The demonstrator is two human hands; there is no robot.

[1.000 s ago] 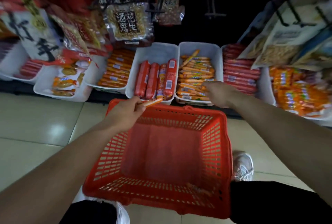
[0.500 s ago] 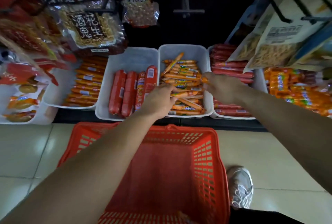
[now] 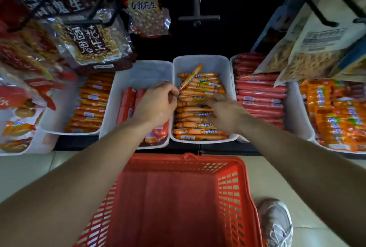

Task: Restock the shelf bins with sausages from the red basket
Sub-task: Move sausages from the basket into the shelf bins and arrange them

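Our left hand (image 3: 158, 104) pinches the near end of one thin orange sausage (image 3: 191, 76) between curled fingertips. The stick lies tilted, pointing toward the far left corner of the white plastic bin (image 3: 202, 58). Our right hand (image 3: 225, 112) lies with fingers stretched out over the stacked sausages (image 3: 198, 126) near the bin's right wall, holding nothing that we can make out. The stack runs crosswise in rows from the front edge to past the middle.

We judge these sticks light, slim and fairly stiff. Their glossy film casings will slip against one another, so a pinch at the crimped end or a light grip round the middle suits them; a hard squeeze may kink one. The tilted stick wants turning crosswise to match the rows.

Against the bin's left wall, another bin (image 3: 138, 72) holds thicker red sausages (image 3: 126, 104), smooth and round. The red basket (image 3: 233, 187), rigid slotted plastic, stands on the floor just before the shelf. We see no sausage on the part of its floor that is in view.
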